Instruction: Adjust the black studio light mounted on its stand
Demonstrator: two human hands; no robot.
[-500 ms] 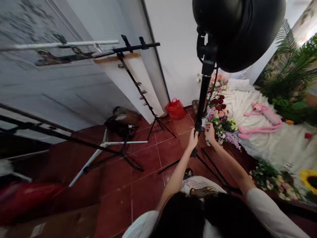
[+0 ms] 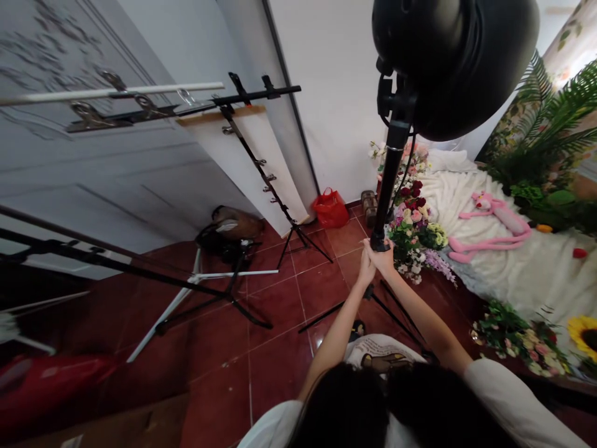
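Note:
A black light stand (image 2: 387,193) rises in front of me, carrying a large black studio lamp (image 2: 459,68) at its top. My left hand (image 2: 367,266) is wrapped round the pole just below a collar. Against it, at the same height, my right hand (image 2: 383,258) also closes round the stand. The two hands touch and partly cover each other, so some fingers are hidden. A cable hangs from the lamp beside the pole. Below, the stand's black legs (image 2: 321,316) spread over the red tiles.
Left of me are a black backdrop stand with clips (image 2: 254,155) and white paper, plus a tripod with white legs (image 2: 163,317). A red bag (image 2: 330,208) sits by the wall. To the right lie flowers (image 2: 415,218), a cream cloth and a pink plush toy (image 2: 506,218).
My right hand has moved left from the collar's side onto the pole, meeting my left hand. The lamp and upper pole have shifted slightly right.

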